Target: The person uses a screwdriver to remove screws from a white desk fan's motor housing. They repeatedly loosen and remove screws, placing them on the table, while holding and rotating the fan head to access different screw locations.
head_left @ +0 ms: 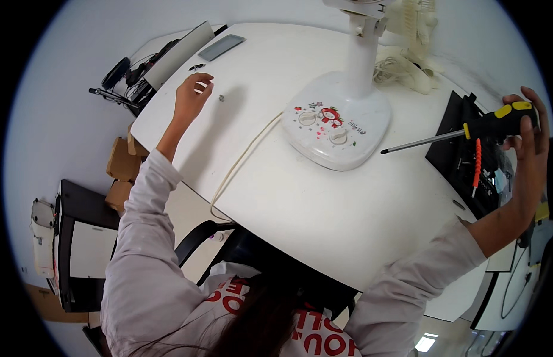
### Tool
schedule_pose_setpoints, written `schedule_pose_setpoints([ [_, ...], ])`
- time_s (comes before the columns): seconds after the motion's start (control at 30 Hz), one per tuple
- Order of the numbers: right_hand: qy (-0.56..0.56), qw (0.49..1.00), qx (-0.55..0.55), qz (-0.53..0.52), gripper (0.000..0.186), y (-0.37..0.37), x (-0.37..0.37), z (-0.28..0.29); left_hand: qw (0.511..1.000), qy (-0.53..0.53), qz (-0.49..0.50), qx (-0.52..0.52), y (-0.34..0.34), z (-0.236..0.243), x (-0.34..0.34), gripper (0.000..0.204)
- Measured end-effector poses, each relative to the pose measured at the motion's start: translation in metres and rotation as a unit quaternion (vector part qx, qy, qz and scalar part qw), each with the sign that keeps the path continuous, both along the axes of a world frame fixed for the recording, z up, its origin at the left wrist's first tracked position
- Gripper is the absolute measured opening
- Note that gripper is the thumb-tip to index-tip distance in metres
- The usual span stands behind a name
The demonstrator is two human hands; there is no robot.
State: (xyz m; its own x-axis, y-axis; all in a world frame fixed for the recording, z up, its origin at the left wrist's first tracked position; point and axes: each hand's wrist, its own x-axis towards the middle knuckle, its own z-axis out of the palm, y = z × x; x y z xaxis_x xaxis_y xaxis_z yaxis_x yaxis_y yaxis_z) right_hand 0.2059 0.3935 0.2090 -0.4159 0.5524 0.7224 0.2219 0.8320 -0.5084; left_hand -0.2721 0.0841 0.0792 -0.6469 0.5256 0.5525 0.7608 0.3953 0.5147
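Observation:
My right hand (pixel 529 134), raised at the right over a tool case, grips the handle of a black-and-yellow screwdriver (pixel 502 121). Its shaft points left toward the fan, with the tip in the air above the table. My left hand (pixel 193 95) is over the table's far left with fingers loosely curled and apart, and nothing shows in it. A small metal piece (pixel 221 98), perhaps a screw, lies just right of it. The white fan base (pixel 306 140) stands upright in the middle, with two dials and red cartoon prints; its column (pixel 363 59) rises out of view.
A cream cord (pixel 244 156) runs from the base over the table's front edge. Beyond my left hand lie small black bits (pixel 197 67) and a grey tray (pixel 223 47). Pale fan parts (pixel 416 71) with coiled cable sit behind. The black tool case (pixel 446 146) holds an orange-red flexible shaft (pixel 477 163).

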Motion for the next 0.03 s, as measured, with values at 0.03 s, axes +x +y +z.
schedule_pose_setpoints([
  [0.03,0.0,1.0,0.003,-0.004,0.043,-0.0001,0.0022,0.0027,0.999,-0.032,-0.039,0.004,0.0045,0.0057,0.0089,0.02],
])
